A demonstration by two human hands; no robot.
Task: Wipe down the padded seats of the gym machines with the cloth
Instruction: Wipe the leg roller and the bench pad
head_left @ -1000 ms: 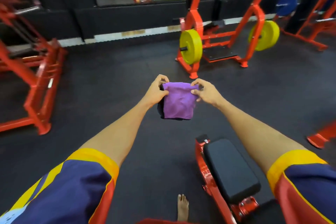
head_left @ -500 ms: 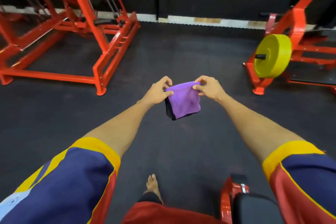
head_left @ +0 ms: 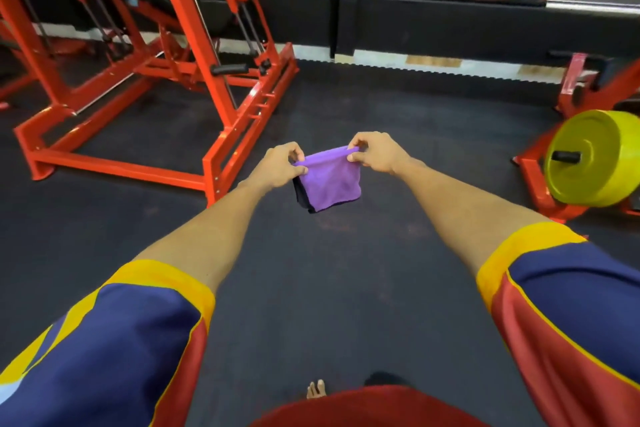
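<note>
The red machine point(head_left: 121, 168) looms nearer; fingers of left hand point(head_left: 277, 166) and right hand point(head_left: 377, 154) pinch the cloth point(head_left: 329, 180).

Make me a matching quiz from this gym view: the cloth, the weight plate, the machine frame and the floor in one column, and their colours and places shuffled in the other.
Column one:
1. cloth
2. weight plate
3. machine frame
4. floor

Column two:
a. yellow, at the right edge
b. black, underfoot
c. purple, pinched between the left hand and right hand
d. red, standing at the left

Pairs: 1-c, 2-a, 3-d, 4-b
</note>
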